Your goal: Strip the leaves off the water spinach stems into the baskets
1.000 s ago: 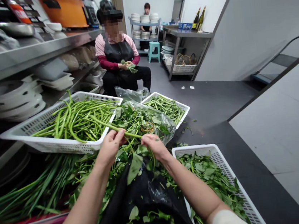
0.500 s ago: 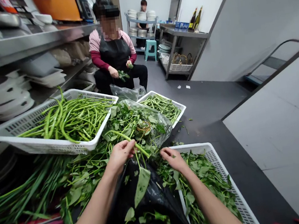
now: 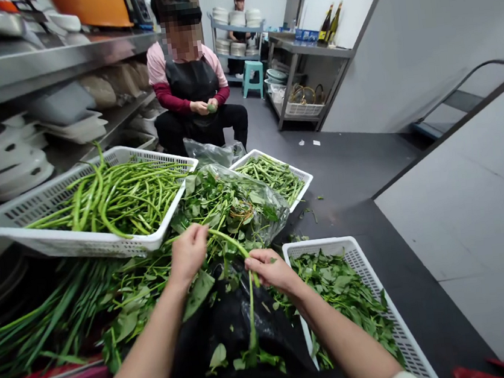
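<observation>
A green leafy-vegetable stem (image 3: 230, 238) is stretched between my two hands. My left hand (image 3: 189, 252) is closed round its upper end, with a large leaf hanging below the fist. Lower down, my right hand (image 3: 270, 267) pinches the other end, where a thin side shoot dangles toward my lap. Loose leaves (image 3: 219, 358) lie on the black apron (image 3: 279, 343). Just ahead of my hands is a heap of leafy greens (image 3: 217, 199), partly in a clear plastic bag (image 3: 272, 202). Beside my right forearm stands a white basket (image 3: 363, 261) of picked leaves (image 3: 340, 288).
To the left, a white basket (image 3: 149, 243) holds long bare stems (image 3: 121, 198); a smaller basket (image 3: 308, 179) of stems sits behind the heap. Long green stalks (image 3: 43, 316) lie lower left. A co-worker (image 3: 194, 80) sits opposite, handling greens. Metal shelves (image 3: 82, 59) line the left side.
My right hand has moved left from above the leaf basket and taken hold of the stem's lower end. My left hand has shifted slightly left and up. The co-worker's hands have come together.
</observation>
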Demonstrator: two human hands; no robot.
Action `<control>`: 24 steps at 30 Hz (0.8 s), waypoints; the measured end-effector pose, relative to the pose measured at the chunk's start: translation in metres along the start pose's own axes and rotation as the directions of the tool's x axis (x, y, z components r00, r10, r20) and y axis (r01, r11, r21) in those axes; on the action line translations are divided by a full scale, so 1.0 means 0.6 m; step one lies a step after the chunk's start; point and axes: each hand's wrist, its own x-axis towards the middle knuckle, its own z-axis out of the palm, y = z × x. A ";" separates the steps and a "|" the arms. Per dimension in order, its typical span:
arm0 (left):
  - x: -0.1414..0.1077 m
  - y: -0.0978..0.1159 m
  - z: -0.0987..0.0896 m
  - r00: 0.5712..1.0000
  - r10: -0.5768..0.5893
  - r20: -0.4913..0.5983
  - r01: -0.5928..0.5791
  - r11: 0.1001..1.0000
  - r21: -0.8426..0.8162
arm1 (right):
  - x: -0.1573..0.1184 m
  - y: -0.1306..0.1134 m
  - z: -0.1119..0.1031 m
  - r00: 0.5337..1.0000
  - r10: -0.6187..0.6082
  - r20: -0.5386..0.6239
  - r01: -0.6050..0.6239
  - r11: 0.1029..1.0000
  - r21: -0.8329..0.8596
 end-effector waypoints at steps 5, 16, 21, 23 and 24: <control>-0.027 0.007 -0.006 0.890 -0.028 0.454 0.070 0.995 -0.076 | 0.011 -0.005 0.004 0.996 0.011 -0.085 0.003 0.988 0.157; -0.017 -0.035 -0.022 0.993 0.047 0.106 -0.067 0.979 0.195 | -0.007 -0.016 -0.002 0.983 -0.115 -0.143 0.093 0.984 -0.154; 0.017 -0.050 -0.044 0.970 -0.148 0.190 0.178 0.973 -0.149 | -0.020 -0.019 -0.010 0.989 0.081 0.120 -0.110 0.961 0.253; 0.015 -0.043 -0.025 0.926 -0.169 0.337 0.293 0.884 -0.363 | -0.022 -0.020 -0.004 0.984 0.072 0.163 -0.122 0.938 0.324; 0.011 -0.037 -0.014 0.900 -0.141 0.412 0.328 0.841 -0.430 | -0.022 -0.021 -0.001 0.982 0.069 0.175 -0.126 0.933 0.336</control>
